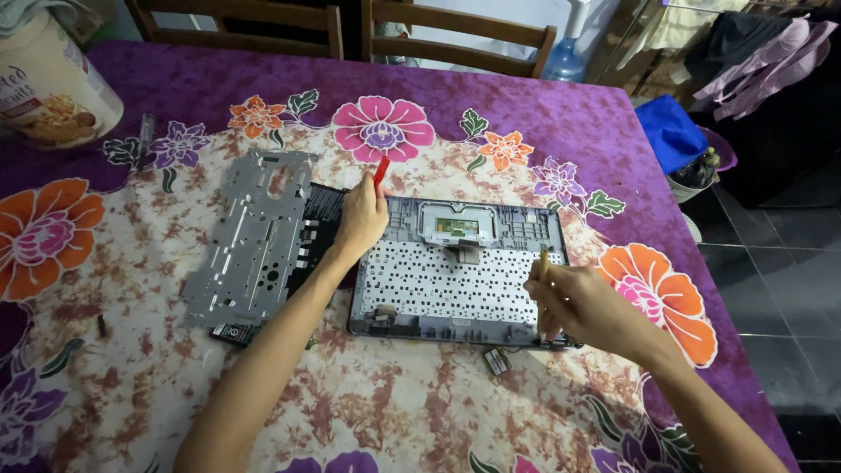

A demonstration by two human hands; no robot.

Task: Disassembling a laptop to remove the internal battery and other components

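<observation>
Laptop shell [455,289] mid-teardown at table centre — left hand [359,219] pinches red tool [381,169], right hand [583,302] clamps a screwdriver [543,263]; next, steady tip placement.

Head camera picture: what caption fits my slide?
Left hand with red tool and right hand with tan tool work on opened laptop shell.

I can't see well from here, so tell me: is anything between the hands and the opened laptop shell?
Nothing visible. The left hand, holding a red tool, rests on the laptop shell at its upper left corner; the right hand presses a tan tool onto its right side.
</observation>
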